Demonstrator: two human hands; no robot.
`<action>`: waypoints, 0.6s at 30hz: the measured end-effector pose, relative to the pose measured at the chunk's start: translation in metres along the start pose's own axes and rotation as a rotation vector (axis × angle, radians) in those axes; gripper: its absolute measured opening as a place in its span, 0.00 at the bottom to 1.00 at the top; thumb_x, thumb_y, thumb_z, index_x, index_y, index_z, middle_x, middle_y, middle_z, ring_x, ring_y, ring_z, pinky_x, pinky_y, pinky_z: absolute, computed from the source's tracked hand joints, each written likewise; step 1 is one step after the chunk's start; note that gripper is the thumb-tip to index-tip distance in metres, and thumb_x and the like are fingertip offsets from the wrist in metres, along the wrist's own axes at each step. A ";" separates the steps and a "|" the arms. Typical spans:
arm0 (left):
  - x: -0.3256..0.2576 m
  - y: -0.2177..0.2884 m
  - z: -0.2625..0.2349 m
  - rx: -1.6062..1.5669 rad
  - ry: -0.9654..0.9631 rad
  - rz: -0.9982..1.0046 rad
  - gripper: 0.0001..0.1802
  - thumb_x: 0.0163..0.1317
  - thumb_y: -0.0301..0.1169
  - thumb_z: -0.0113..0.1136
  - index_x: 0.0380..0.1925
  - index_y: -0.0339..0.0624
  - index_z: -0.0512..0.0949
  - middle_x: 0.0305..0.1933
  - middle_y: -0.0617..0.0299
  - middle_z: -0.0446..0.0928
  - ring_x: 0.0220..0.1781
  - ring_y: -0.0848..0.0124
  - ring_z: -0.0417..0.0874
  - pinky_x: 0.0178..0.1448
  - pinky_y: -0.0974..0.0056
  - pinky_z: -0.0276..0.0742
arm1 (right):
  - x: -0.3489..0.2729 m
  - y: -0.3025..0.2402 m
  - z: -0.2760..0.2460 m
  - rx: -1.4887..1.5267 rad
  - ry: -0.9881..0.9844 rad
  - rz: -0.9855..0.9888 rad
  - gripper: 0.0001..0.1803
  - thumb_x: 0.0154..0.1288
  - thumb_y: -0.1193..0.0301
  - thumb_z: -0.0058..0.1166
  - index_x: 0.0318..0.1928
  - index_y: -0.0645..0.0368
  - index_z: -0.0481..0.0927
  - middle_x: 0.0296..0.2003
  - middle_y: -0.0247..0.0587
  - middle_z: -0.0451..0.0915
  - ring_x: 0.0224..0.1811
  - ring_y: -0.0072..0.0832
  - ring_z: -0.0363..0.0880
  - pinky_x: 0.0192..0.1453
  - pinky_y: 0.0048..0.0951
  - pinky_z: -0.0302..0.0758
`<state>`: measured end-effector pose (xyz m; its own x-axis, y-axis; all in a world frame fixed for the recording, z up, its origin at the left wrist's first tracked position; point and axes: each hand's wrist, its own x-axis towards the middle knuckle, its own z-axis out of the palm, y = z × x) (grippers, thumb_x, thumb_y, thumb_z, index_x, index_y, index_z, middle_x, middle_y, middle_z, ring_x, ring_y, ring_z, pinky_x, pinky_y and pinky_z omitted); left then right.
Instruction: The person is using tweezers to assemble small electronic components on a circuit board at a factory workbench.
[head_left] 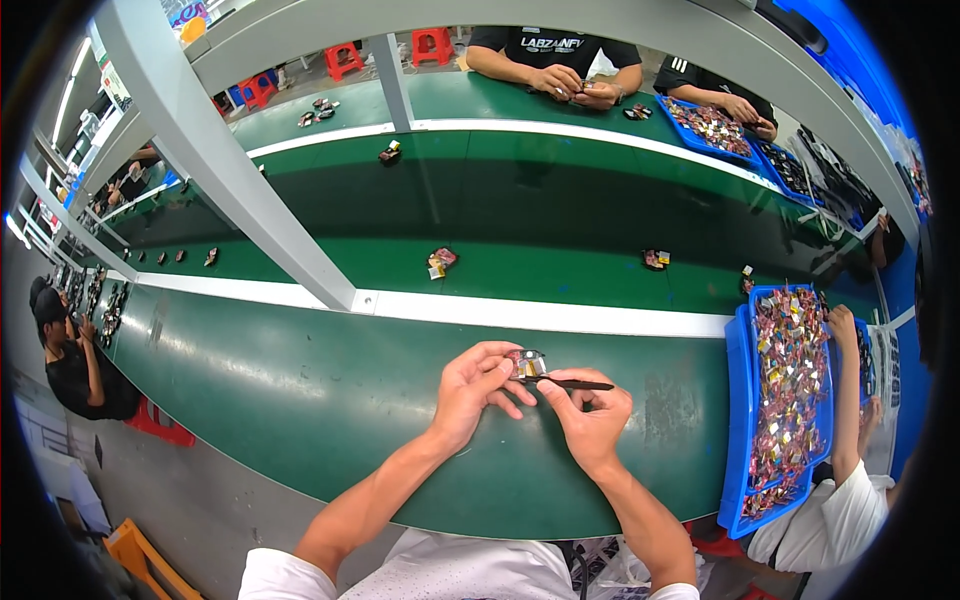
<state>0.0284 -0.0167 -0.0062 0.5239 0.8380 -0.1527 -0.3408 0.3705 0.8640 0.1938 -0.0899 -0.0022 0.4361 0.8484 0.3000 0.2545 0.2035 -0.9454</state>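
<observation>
Over the near green bench, my left hand (474, 392) pinches a small black electronic assembly (528, 366) with a silver and yellowish part and some reddish bits. My right hand (590, 415) is closed on a slim black pen-like tool (578, 384), whose tip end reaches the assembly. Both hands are close together, and the assembly is held just above the surface. Fine details of the assembly are too small to make out, and the tool's exact kind does not show.
To the right stands a blue tray (740, 420) heaped with small wired parts, beside a co-worker's arm (846, 400). A white rail (560, 316) separates my bench from a green conveyor (540, 275) carrying spaced assemblies (441, 262). A grey post (240, 170) rises at left. Co-workers sit opposite.
</observation>
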 end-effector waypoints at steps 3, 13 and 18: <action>-0.001 0.000 0.001 -0.008 -0.007 -0.006 0.18 0.76 0.29 0.53 0.58 0.26 0.72 0.48 0.46 0.82 0.37 0.60 0.90 0.32 0.65 0.89 | -0.001 0.001 -0.001 -0.007 -0.004 0.005 0.06 0.58 0.80 0.73 0.36 0.65 0.88 0.22 0.24 0.79 0.17 0.06 0.60 0.20 0.16 0.52; 0.001 0.003 0.001 0.032 -0.038 -0.009 0.18 0.75 0.28 0.54 0.59 0.25 0.73 0.48 0.46 0.82 0.36 0.60 0.90 0.33 0.65 0.89 | 0.003 0.001 -0.004 0.072 0.015 0.006 0.05 0.58 0.80 0.73 0.35 0.63 0.90 0.24 0.27 0.82 0.17 0.07 0.59 0.20 0.18 0.51; 0.001 0.002 0.000 0.082 -0.046 0.015 0.20 0.75 0.27 0.54 0.61 0.25 0.72 0.48 0.46 0.82 0.37 0.60 0.90 0.32 0.66 0.89 | 0.005 -0.001 -0.006 0.044 -0.010 -0.020 0.05 0.58 0.80 0.72 0.35 0.63 0.89 0.25 0.28 0.83 0.17 0.07 0.59 0.20 0.18 0.51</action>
<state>0.0280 -0.0152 -0.0044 0.5550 0.8233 -0.1189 -0.2845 0.3222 0.9029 0.2008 -0.0891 0.0015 0.4227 0.8489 0.3174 0.2246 0.2412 -0.9441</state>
